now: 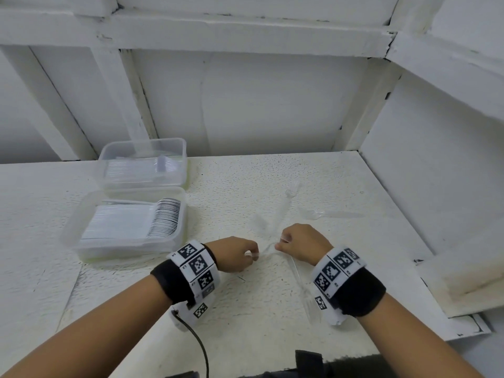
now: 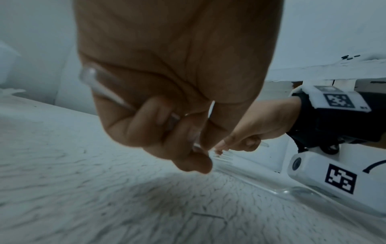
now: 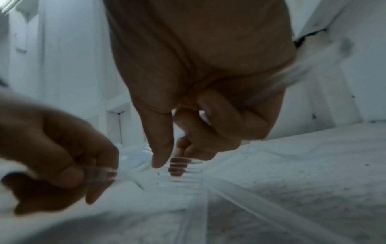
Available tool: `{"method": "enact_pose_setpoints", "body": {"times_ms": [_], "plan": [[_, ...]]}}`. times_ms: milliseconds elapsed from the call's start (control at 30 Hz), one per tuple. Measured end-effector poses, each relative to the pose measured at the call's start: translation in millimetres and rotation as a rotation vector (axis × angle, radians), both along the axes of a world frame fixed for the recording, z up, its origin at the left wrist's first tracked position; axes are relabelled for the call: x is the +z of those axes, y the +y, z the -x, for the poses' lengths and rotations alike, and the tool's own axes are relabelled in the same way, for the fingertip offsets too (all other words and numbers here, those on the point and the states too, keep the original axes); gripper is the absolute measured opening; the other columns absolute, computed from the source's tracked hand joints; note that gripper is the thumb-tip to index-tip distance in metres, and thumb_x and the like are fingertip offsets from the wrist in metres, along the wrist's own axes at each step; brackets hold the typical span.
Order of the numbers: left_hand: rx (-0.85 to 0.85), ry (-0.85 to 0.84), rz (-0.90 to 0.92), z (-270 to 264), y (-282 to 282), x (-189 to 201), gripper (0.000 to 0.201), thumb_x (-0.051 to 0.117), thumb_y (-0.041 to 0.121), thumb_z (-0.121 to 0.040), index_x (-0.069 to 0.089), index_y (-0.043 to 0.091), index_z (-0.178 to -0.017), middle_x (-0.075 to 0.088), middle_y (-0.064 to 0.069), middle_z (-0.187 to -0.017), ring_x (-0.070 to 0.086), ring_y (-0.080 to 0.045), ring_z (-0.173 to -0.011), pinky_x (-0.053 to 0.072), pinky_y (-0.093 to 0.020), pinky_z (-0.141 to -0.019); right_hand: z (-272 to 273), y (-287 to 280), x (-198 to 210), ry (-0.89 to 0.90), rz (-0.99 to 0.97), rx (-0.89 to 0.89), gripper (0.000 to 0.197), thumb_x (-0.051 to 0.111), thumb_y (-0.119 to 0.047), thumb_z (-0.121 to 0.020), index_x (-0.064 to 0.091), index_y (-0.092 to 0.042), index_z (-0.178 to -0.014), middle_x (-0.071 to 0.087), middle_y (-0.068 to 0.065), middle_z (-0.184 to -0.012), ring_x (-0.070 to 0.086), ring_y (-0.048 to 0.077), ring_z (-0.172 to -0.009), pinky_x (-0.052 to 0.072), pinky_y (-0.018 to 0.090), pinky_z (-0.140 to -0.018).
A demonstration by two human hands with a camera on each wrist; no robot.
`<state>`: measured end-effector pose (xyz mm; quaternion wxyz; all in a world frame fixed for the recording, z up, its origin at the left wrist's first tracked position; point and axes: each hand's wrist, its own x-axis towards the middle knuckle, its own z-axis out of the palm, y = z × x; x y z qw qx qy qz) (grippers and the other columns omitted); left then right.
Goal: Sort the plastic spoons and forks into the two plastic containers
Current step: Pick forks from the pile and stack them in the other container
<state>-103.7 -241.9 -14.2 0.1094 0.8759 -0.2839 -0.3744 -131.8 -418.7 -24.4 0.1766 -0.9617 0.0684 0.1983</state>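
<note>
Head view looking down, wrist views close under palms, facing each other

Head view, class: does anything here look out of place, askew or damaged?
Nothing looks damaged. The odd part is the clear cutlery still strewn criss-cross on the table, while both containers hold neat stacks. The left hand and right hand each hold a clear piece.

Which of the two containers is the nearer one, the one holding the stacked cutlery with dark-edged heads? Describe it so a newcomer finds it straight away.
Start at the white table and look to its left side, where two clear plastic containers sit one behind the other. The nearer container is just beyond the left hand. Unlike the far container, its tightly packed cutlery heads show as a dark-lined fan at its right end.
</note>
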Motion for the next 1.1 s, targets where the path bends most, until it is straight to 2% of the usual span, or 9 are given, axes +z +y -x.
{"method": "enact_pose_setpoints", "body": {"times_ms": [167, 300, 467, 667, 767, 867, 933, 1000, 1100], "plan": [[-0.031, -0.026, 0.017, -1, 13, 1, 0.023, 0.038, 0.021, -0.096, 0.052, 0.018, -0.114, 0.053, -0.003, -0.097, 0.045, -0.015, -0.088, 0.036, -0.025, -0.077, 6, -14, 11, -0.077, -0.243, -0.094, 0.026, 0.060, -0.032, -0.090, 0.056, -0.014, -0.071, 0.051, -0.006, -0.066, 0.045, 0.006, -0.060, 0.032, 0.018, -0.054], [-0.047, -0.100, 0.049, -5, 23, -1, 0.010, 0.037, 0.020, -0.097, 0.046, 0.019, -0.094, 0.049, 0.002, -0.092, 0.043, -0.015, -0.083, 0.033, -0.024, -0.074, 7, -26, 14, -0.176, -0.073, -0.138, 0.023, 0.054, -0.034, -0.092, 0.064, -0.013, -0.095, 0.058, -0.001, -0.091, 0.051, 0.012, -0.081, 0.037, 0.024, -0.069], [0.220, -0.083, 0.316, -16, 41, -1, 0.012, 0.038, 0.029, -0.099, 0.049, 0.023, -0.095, 0.057, 0.003, -0.088, 0.052, -0.016, -0.083, 0.041, -0.028, -0.077, -4, -21, 10, -0.049, 0.082, -0.006, 0.030, 0.059, -0.037, -0.088, 0.062, -0.018, -0.111, 0.061, 0.000, -0.113, 0.057, 0.017, -0.103, 0.043, 0.026, -0.082], [0.309, -0.125, 0.486, -16, 48, 0, 0.029, 0.045, 0.032, -0.097, 0.062, 0.029, -0.074, 0.046, 0.002, -0.067, 0.042, -0.004, -0.059, 0.034, -0.016, -0.061, -11, -11, 0, 0.039, 0.068, 0.102, 0.008, 0.060, -0.026, -0.087, 0.057, -0.018, -0.090, 0.064, 0.001, -0.104, 0.057, 0.017, -0.091, 0.044, 0.026, -0.076], [0.263, -0.099, 0.507, -10, 40, -1, 0.030, 0.050, 0.037, -0.094, 0.064, 0.029, -0.067, 0.042, 0.005, -0.058, 0.037, -0.003, -0.048, 0.031, -0.014, -0.054, -4, -19, 7, 0.003, -0.096, 0.093, 0.019, 0.056, -0.025, -0.090, 0.061, -0.007, -0.087, 0.066, 0.005, -0.094, 0.060, 0.020, -0.087, 0.042, 0.026, -0.072], [0.149, -0.067, 0.498, -3, 19, -4, 0.029, 0.057, 0.038, -0.090, 0.059, 0.030, -0.062, 0.044, 0.012, -0.054, 0.039, -0.002, -0.050, 0.032, -0.016, -0.057, 10, -34, 21, -0.116, -0.254, -0.004, 0.022, 0.054, -0.021, -0.091, 0.066, -0.002, -0.089, 0.063, 0.002, -0.073, 0.055, 0.011, -0.066, 0.039, 0.021, -0.060], [-0.003, -0.136, 0.463, 0, -1, -7, 0.019, 0.060, 0.036, -0.089, 0.065, 0.024, -0.075, 0.052, 0.016, -0.068, 0.045, 0.002, -0.061, 0.035, -0.016, -0.064, 19, -48, 29, -0.171, -0.375, -0.122, 0.017, 0.053, -0.018, -0.092, 0.065, -0.009, -0.084, 0.055, -0.004, -0.064, 0.048, 0.007, -0.057, 0.034, 0.019, -0.054], [-0.158, -0.193, 0.412, 1, -23, -10, 0.022, 0.058, 0.029, -0.091, 0.069, 0.017, -0.105, 0.057, 0.004, -0.098, 0.053, -0.006, -0.082, 0.039, -0.020, -0.076, 27, -64, 32, -0.191, -0.508, -0.245, 0.016, 0.047, -0.013, -0.095, 0.059, -0.013, -0.084, 0.054, -0.001, -0.065, 0.048, 0.010, -0.057, 0.036, 0.020, -0.052], [-0.346, -0.225, 0.245, 2, -50, -15, 0.039, 0.053, 0.020, -0.093, 0.054, 0.020, -0.132, 0.043, -0.003, -0.131, 0.054, -0.021, -0.106, 0.040, -0.027, -0.089, 35, -82, 28, -0.191, -0.615, -0.376, 0.018, 0.037, -0.006, -0.097, 0.052, -0.013, -0.090, 0.053, 0.005, -0.071, 0.051, 0.015, -0.056, 0.040, 0.024, -0.049]]}}
